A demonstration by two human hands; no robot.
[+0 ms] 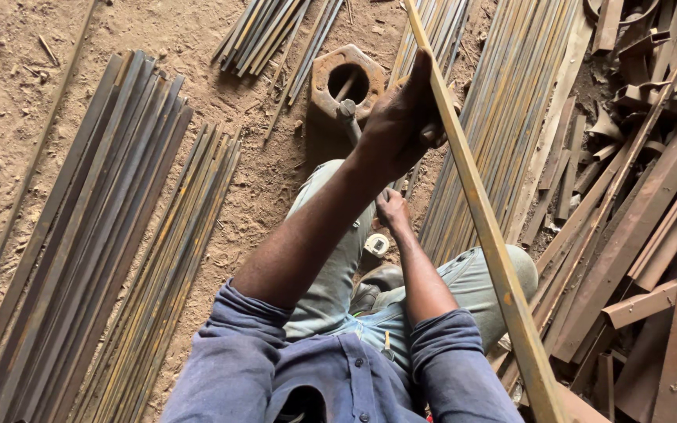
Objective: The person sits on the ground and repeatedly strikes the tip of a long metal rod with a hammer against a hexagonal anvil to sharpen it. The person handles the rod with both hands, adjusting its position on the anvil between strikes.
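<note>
Left hand (401, 117) clamps round a long yellowish bar (495, 251), slanting up over the knees; right hand (392, 210) low betw. the legs, grip can't tell. Bar looks stiff, heavy-ish, whippy at length — best held near mid. Floor (260, 172): rod bundles (95, 235).

You wear a blue-grey shirt (307, 376) with small buttons down its front, its sleeves (233, 356) bunched up past the elbows. Below the shirt, your faded grey-green trousers (331, 266) run down to a dark shoe (378, 286).
</note>
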